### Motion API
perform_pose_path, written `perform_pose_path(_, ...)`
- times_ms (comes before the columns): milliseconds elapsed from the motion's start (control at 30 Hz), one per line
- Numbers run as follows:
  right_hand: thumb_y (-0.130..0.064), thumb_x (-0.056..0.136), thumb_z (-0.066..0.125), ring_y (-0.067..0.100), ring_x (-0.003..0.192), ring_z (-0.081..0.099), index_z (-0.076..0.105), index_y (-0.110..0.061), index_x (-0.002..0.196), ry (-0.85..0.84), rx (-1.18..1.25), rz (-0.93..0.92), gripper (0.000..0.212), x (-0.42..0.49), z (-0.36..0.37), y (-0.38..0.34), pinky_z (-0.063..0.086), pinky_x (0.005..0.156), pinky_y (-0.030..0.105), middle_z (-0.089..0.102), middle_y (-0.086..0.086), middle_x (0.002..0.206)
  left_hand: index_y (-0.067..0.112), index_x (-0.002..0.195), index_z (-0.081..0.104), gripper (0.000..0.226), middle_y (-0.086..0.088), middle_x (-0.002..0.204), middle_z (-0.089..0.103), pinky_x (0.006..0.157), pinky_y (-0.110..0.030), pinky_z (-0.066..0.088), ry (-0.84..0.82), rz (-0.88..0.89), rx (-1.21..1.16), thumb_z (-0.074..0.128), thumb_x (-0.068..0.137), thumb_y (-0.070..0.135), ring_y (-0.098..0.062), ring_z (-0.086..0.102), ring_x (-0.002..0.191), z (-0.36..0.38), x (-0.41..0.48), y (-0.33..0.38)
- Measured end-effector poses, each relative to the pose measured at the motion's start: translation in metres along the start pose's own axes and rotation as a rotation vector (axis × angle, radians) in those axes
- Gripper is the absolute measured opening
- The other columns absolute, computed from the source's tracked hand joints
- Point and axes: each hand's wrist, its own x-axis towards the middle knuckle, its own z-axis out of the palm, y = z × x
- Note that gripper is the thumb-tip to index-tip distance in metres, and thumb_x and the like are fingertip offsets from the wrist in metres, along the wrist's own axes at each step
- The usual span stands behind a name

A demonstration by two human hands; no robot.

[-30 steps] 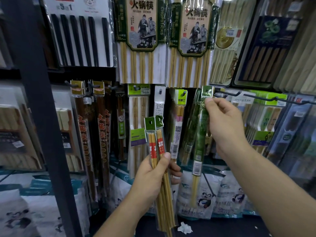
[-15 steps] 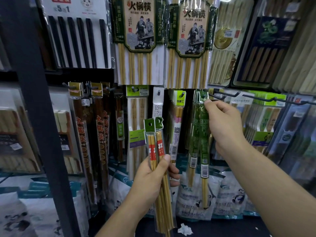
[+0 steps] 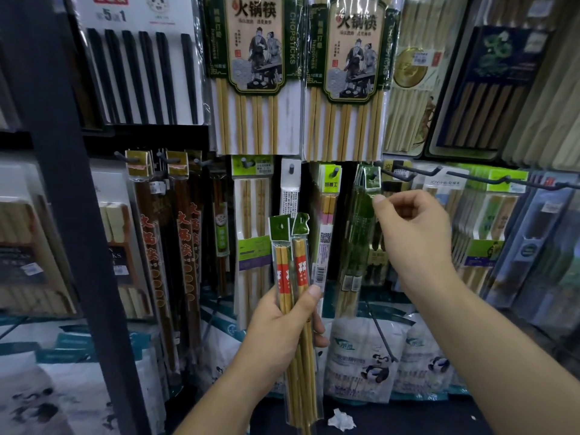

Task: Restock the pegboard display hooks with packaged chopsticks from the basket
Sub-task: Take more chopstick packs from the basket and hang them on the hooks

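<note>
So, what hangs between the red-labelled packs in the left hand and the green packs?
In the head view, one hanging pack with a yellow-green top and pink band sits between the red-labelled packs and green packs.

"火锅筷", "CHOPSTICKS" on bamboo chopstick packs (image 3: 255,73); "5", "1" on black-chopstick card (image 3: 138,42).

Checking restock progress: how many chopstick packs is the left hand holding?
2, side by side in the left hand grip: red-banded pack on the left, red-banded pack on the right. Another could hide behind them.
</note>
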Motion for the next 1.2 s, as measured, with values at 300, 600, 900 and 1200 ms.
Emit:
perform_pose_path(300,-0.026,0.094,0.072,0.003,0.072,0.064,0.073,-0.026,0.088,-0.513,0.011,0.003,0.006,-0.045,0.006,-0.006,0.052,0.065,0.015,0.071,-0.001,0.081,0.03,0.087,0.075,0.024,-0.008,0.072,0.072,0.061,-0.04,0.062,-0.063,0.025,-0.039,0.088,0.074,0.045,-0.026,0.07,0.064,0.011,0.009,0.007)
perform_pose_path(600,-0.026,0.097,0.068,0.012,0.066,0.055,0.069,-0.025,0.085,-0.48,0.136,0.13,0.011,-0.042,0.009,-0.001,0.044,0.053,0.016,0.064,0.02,0.08,0.029,0.086,0.075,0.025,-0.012,0.072,0.071,0.057,-0.036,0.061,-0.083,0.031,-0.048,0.076,0.08,0.053,-0.025,0.071,0.063,0.015,0.005,0.006)
perform_pose_path(900,-0.033,0.101,0.059,0.007,0.059,0.05,0.068,-0.026,0.074,-0.34,0.171,0.106,0.029,-0.018,0.001,-0.012,0.045,0.055,0.021,0.055,-0.006,0.067,0.021,0.065,0.072,0.039,-0.008,0.068,0.07,0.055,-0.032,0.06,-0.02,0.02,0.019,0.066,0.078,0.058,-0.021,0.07,0.062,0.012,0.005,0.004)
perform_pose_path(1200,-0.035,0.102,0.056,0.019,0.059,0.043,0.07,-0.029,0.068,-0.26,0.134,0.118,0.037,0.021,-0.007,-0.024,0.041,0.059,0.035,0.046,-0.003,0.06,-0.002,0.087,0.062,0.048,-0.013,0.071,0.063,0.056,-0.04,0.062,-0.006,-0.014,-0.058,0.065,0.083,0.046,-0.025,0.066,0.063,0.012,0.005,0.004)
